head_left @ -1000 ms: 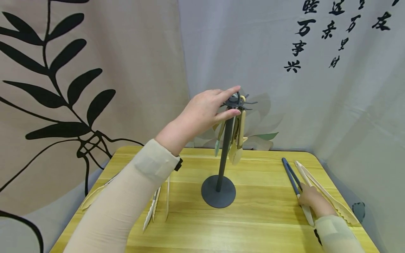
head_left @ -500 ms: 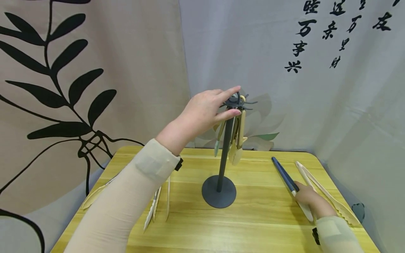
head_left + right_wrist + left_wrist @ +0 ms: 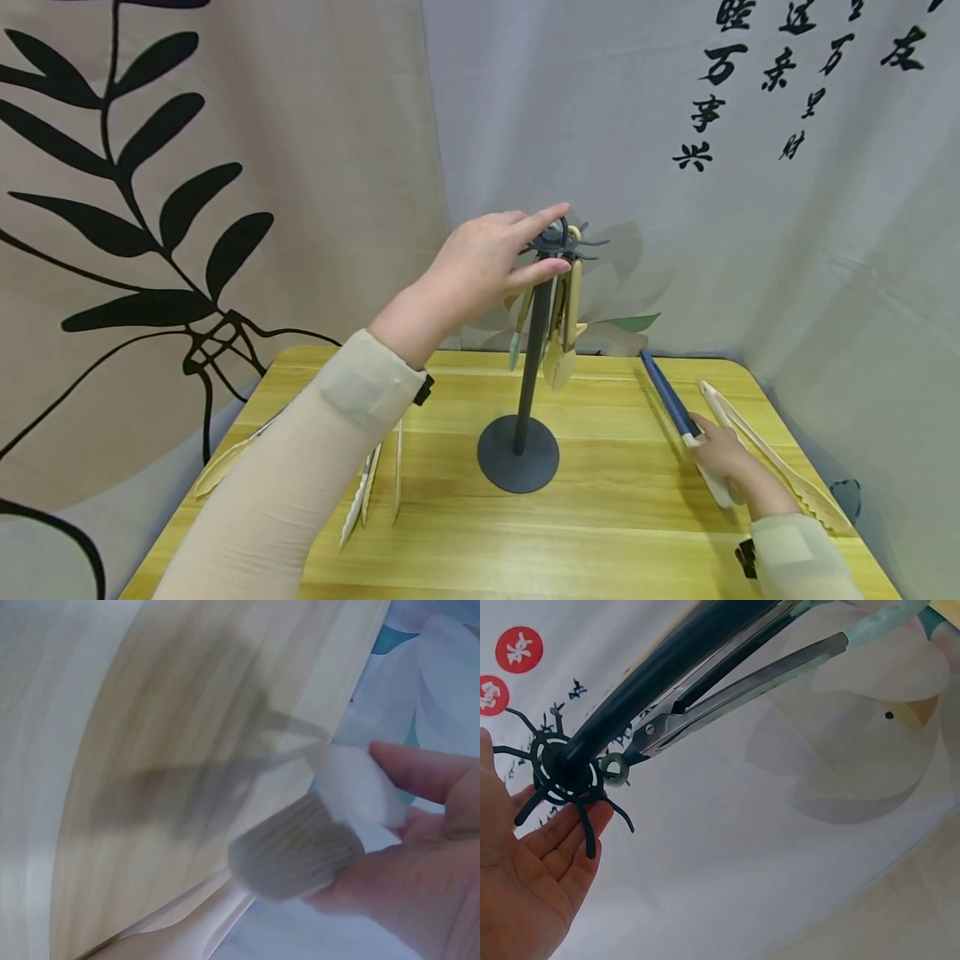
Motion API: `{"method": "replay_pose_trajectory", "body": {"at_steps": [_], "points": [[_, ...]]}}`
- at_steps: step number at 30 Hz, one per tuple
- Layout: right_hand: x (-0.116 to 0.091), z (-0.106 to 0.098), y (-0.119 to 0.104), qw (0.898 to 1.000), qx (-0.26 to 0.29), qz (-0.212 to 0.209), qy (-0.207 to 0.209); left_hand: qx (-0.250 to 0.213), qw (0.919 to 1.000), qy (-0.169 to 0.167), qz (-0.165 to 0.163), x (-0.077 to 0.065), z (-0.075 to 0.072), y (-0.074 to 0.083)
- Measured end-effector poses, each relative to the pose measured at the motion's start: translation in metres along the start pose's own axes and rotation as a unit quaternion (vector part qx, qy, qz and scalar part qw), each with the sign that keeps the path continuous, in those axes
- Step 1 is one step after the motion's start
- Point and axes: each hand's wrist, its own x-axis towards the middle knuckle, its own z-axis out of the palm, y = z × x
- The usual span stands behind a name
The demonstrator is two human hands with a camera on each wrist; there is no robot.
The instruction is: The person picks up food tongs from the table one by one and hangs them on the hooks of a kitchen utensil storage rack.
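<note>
Two hands busy. Left hand up on hook crown of dark rack at table centre, fingers straight, just touching. Rack holds few tongs, hanging. Right hand at 4 o'clock from rack base, fingers curled round blue-and-white tongs, blue end lifted toward 11 o'clock. Cream tongs just beside.

Left hand raised, fingers extended (relaxed); right hand low, fingers curled.
</note>
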Motion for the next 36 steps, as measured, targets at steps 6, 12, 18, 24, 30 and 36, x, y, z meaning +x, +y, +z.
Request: {"method": "replay_pose_trajectory", "body": {"at_steps": [6,12,18,24,30,36], "points": [[-0.004,0.001,-0.007,0.997,0.065,-0.046,-0.003,-0.002,1.0,0.0,-0.006,0.0,0.0,-0.001],[-0.005,0.005,-0.012,0.99,0.12,-0.075,0.008,-0.003,1.0,0.002,-0.008,-0.001,0.0,-0.002],[-0.004,0.009,-0.016,0.983,0.14,-0.113,0.038,-0.002,0.9999,-0.001,-0.01,-0.001,0.0,-0.002],[-0.006,0.012,-0.024,0.974,0.156,-0.145,0.074,-0.005,0.9999,0.004,-0.012,-0.001,0.001,-0.003],[-0.011,0.017,-0.039,0.968,0.143,-0.169,0.12,-0.006,0.9999,0.003,-0.015,-0.001,0.002,-0.002],[-0.013,0.025,-0.055,0.958,0.129,-0.197,0.163,-0.007,0.9998,0.005,-0.016,-0.001,0.002,-0.001]]}}
